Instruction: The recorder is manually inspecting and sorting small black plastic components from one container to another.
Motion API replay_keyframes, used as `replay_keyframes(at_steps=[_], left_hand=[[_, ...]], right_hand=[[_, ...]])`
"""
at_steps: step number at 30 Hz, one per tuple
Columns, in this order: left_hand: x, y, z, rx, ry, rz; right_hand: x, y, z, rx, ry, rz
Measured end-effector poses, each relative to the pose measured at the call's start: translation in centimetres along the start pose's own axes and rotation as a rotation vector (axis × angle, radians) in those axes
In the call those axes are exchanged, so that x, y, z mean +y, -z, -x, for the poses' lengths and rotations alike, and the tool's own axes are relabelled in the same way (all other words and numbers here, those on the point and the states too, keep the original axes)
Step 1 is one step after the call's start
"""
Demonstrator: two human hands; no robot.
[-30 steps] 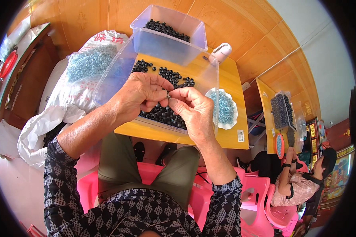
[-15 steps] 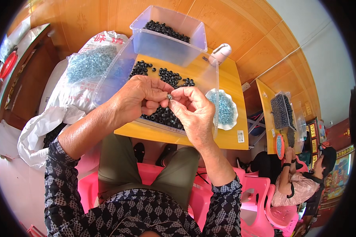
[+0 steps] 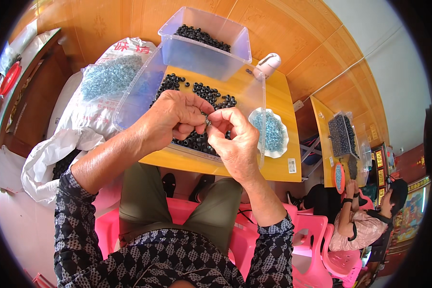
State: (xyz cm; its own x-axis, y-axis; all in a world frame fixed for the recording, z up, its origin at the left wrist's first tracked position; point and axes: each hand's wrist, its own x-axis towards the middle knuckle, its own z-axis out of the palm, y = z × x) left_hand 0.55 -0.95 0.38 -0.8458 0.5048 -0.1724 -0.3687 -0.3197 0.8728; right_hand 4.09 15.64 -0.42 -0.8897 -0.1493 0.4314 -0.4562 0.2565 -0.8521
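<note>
My left hand (image 3: 175, 117) and my right hand (image 3: 235, 139) meet over a clear plastic tray (image 3: 140, 85). Between their fingertips is a small dark piece with a shiny, see-through part (image 3: 207, 121); its exact kind is too small to make out. Both hands pinch it with thumb and fingers. Loose black ring-shaped pieces (image 3: 207, 93) lie in the tray beyond my hands, and more show beneath them. To the right of my right hand, a white wavy-rimmed plate (image 3: 284, 130) holds pale blue clear plastic pieces (image 3: 272, 133).
Behind the tray stands a clear bin (image 3: 201, 60) with more black pieces. A white-and-pink device (image 3: 268, 65) sits on the yellow table (image 3: 281, 168). At left, a bag of clear pieces (image 3: 111, 79) rests on white sacks. A person (image 3: 362, 225) works at another table on the right.
The small piece has turned slightly between my fingertips, and my right fingers have shifted their grip. Both arms stay almost in place.
</note>
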Motion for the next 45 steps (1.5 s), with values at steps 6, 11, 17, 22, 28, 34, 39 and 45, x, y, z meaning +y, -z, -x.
replay_keyframes(at_steps=[6,11,17,22,28,34,39,45], left_hand=[[-0.4,-0.4,0.4,0.02,-0.186,-0.246],[-1.0,-0.8,0.3,0.07,-0.354,-0.396],[-0.6,-1.2,0.7,0.093,-0.336,-0.391],[-0.6,0.1,0.0,0.055,-0.124,-0.1],[-0.7,-0.4,0.3,0.036,-0.146,-0.107],[-0.8,-0.2,0.2,0.058,-0.211,-0.179],[-0.9,-0.4,0.0,0.052,-0.212,-0.21],[-0.7,0.1,-0.1,0.049,-0.105,-0.07]], right_hand=[[0.0,1.0,-0.7,-0.067,-0.42,-0.522],[0.0,1.1,-0.8,-0.034,-0.554,-0.631],[0.6,1.4,-0.9,-0.07,-0.586,-0.785],[0.5,1.0,-1.1,-0.106,-0.504,-0.688],[0.4,1.0,-1.0,-0.105,-0.473,-0.612],[-0.3,0.8,-0.8,-0.105,-0.346,-0.336],[-0.3,0.7,-0.7,-0.057,-0.296,-0.317],[-0.2,0.6,-0.6,-0.032,-0.215,-0.137]])
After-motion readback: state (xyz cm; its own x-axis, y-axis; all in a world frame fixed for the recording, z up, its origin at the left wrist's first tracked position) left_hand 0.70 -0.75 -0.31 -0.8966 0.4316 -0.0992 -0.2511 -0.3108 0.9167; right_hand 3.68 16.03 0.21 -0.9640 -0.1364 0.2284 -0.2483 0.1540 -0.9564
